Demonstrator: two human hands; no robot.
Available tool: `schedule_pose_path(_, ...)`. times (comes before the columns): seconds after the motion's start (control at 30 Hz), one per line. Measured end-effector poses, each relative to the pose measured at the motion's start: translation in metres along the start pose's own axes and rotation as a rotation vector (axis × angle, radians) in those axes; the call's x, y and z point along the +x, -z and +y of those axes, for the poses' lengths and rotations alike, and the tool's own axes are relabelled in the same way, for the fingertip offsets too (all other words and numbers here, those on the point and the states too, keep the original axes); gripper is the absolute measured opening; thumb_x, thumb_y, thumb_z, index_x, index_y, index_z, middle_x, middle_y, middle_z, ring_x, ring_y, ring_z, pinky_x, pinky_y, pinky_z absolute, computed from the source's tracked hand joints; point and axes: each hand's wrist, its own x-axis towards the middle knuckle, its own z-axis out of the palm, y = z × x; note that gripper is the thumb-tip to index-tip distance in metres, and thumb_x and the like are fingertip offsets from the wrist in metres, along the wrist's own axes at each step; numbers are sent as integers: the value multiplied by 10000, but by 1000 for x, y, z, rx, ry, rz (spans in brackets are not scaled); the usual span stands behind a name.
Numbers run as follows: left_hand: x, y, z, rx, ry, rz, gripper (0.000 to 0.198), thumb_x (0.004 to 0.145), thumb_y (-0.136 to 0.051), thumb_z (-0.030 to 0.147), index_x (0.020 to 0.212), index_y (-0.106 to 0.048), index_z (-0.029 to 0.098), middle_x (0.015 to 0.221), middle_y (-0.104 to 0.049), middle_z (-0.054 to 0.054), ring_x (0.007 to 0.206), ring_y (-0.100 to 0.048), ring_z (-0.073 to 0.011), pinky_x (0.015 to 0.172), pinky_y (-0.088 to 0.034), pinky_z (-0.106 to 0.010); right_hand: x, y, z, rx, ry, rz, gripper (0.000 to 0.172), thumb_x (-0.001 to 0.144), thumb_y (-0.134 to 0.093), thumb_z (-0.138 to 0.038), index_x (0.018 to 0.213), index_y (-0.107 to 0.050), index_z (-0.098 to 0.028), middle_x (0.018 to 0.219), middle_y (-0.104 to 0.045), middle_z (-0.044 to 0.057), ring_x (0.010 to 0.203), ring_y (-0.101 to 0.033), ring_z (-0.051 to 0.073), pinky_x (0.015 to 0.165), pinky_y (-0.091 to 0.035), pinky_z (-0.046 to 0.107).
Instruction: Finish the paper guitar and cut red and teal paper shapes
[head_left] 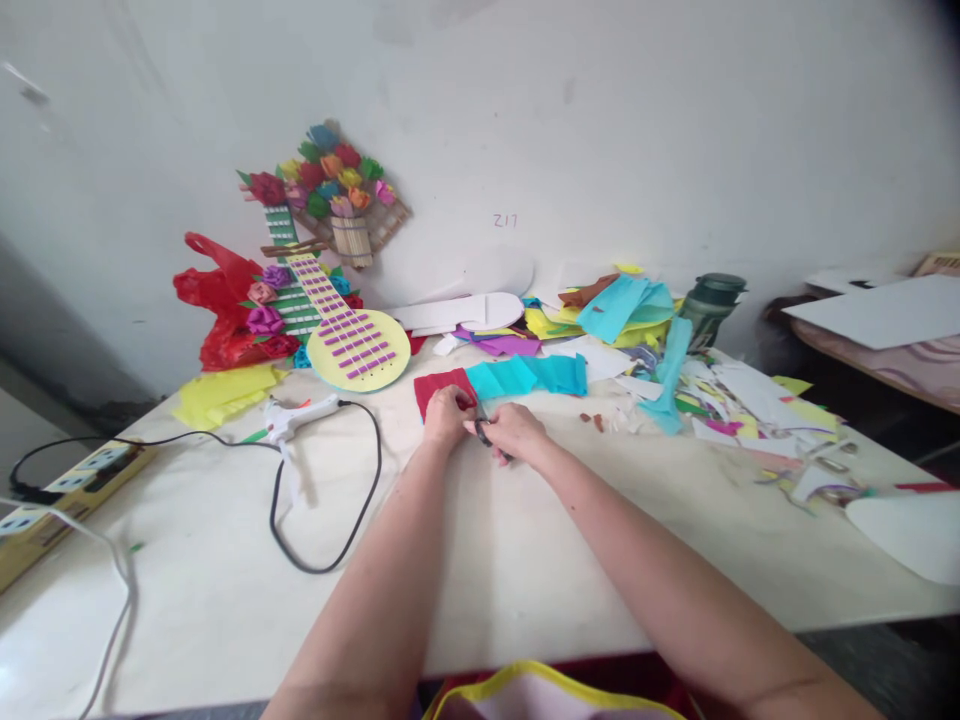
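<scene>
My left hand (448, 415) is closed on a piece of red crepe paper (439, 384) near the middle of the table. My right hand (514, 430) is wrapped round a pair of dark-handled scissors (484, 432), close beside the left fingertips. The blades are mostly hidden, so whether they touch the paper cannot be made out. Just beyond both hands lies a strip of blue crepe paper (525, 377), its left end meeting the red piece. Small brown scraps (592, 421) rest to the right of it.
At left are a white glue gun (300, 420) with a looping black cord, a power strip (75, 490) and yellow paper (225, 395). Behind stand a yellow paper guitar (360, 350) and paper flowers (330, 175). Paper scraps (750, 400) and a dark bottle (712, 308) are at right.
</scene>
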Motion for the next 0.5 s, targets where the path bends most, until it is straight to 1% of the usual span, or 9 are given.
schedule_pose_path(0.07,0,1,1,3,27,-3,111,579,-588,113,678,-613,158,732,-655,-41,732,-595,-170,718,-457,-278,-1,1,-2,-24,-4,10,511,687,-552,-661,585,-595,-162,482,-617,50,415,-597,151,444,-470,243)
schedule_pose_path(0.13,0,1,2,2,43,-7,115,584,-583,107,682,-620,154,734,-657,-37,736,-597,-163,723,-460,-269,-1,1,-2,-1,-11,6,508,678,-555,-662,610,-603,-161,501,-628,43,417,-601,151,448,-474,242)
schedule_pose_path(0.3,0,2,4,23,55,-10,118,596,-592,99,693,-639,149,751,-665,-40,750,-603,-161,739,-462,-267,4,-1,0,79,-13,-2,512,647,-581,-669,621,-591,-157,504,-624,43,414,-603,157,384,-441,219)
schedule_pose_path(0.37,0,2,5,46,49,-11,104,598,-601,97,679,-645,145,764,-669,-49,757,-604,-166,744,-462,-269,8,-3,2,114,-9,-2,511,637,-594,-667,626,-583,-157,494,-616,42,405,-599,160,361,-424,213)
schedule_pose_path(0.5,-2,4,7,78,-6,-5,99,604,-613,95,678,-660,140,778,-674,-60,763,-606,-173,752,-462,-269,17,-6,9,240,-28,-24,501,627,-618,-655,664,-565,-159,483,-603,37,387,-587,163,340,-418,217)
